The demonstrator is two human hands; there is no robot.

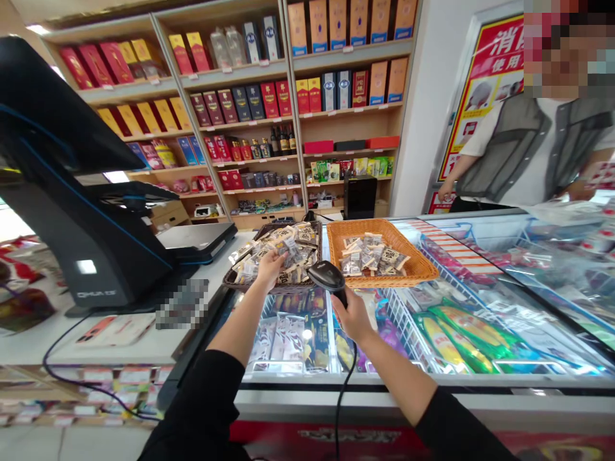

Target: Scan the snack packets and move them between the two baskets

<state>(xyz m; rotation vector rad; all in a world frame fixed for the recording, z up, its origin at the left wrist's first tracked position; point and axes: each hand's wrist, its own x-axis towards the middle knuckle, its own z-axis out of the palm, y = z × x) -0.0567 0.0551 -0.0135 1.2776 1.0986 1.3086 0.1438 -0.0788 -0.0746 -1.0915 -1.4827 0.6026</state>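
Sleeves cut off | right hand partly hiding scanner | left hand: packet illegible

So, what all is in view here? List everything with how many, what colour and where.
Dark basket: one, brown, on freezer
Orange basket: one, orange, right of it
Packets: many, clear and tan, in both baskets
Scanner: one, black, in right hand
Freezer: one, white-edged, ahead
Packs: many, mixed colours, inside freezer
Till: one, black, on counter
Counter: one, white, left
Scale: one, silver and black, beside till
Shelves: several, wooden, back wall
Boxes: many, mixed colours, on shelves
Poster: one, red, right wall
Co-worker: one, grey vest, right
Left hand: one, black-sleeved, at packets
Right hand: one, black-sleeved, around scanner
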